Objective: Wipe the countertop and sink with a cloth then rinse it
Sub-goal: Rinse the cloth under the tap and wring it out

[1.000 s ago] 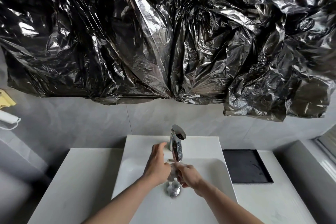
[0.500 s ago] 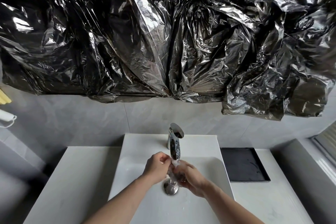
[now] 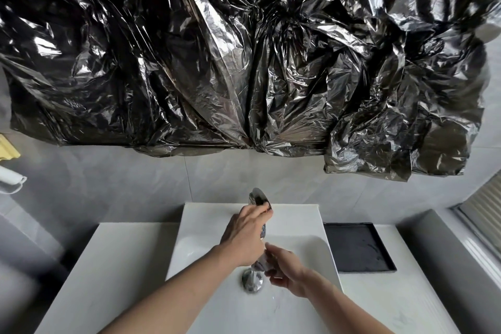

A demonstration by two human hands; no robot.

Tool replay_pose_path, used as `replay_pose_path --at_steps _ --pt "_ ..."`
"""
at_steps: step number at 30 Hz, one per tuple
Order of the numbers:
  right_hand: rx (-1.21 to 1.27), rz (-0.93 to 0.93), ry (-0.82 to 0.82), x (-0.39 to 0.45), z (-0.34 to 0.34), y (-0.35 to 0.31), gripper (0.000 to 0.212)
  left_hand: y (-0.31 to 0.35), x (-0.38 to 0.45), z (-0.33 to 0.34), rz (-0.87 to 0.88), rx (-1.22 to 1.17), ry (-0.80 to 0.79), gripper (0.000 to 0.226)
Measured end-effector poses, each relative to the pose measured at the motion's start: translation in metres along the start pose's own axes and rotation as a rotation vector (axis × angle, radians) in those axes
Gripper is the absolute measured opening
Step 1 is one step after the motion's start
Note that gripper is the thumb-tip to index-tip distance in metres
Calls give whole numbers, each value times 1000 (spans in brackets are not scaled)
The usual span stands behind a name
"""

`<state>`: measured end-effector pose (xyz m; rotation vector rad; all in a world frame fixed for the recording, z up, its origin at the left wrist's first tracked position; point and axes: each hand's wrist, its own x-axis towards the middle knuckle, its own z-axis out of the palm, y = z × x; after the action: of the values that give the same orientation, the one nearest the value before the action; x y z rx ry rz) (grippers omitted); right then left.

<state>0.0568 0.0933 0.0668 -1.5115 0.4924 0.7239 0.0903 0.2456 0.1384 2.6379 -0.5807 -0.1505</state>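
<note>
Left hand reaching forward, fingers closed over chrome faucet handle, right hand low in white sink, clutching small wet cloth above drain, countertop bare at left, black tray at right.

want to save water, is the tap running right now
Cannot tell. No stream shows below the faucet; the left hand covers its spout and handle, and the right hand is cupped over the drain.
</note>
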Motion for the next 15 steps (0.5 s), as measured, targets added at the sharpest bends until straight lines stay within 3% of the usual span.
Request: replay_pose_path --at_steps 4,7,11,15 --pt "37 -28 -59 -24 -11 -3 20 3 -21 -2 32 -73 75 72" --pt "74 -56 -158 -43 -18 -4 12 -1 -63 7 -15 -221 100 53" --pt "84 -93 -236 -65 -17 -4 31 -7 -102 20 -32 -350 -22 38" --pt "-142 -136 -298 -88 -8 -6 39 -4 -109 3 -50 -425 71 13"
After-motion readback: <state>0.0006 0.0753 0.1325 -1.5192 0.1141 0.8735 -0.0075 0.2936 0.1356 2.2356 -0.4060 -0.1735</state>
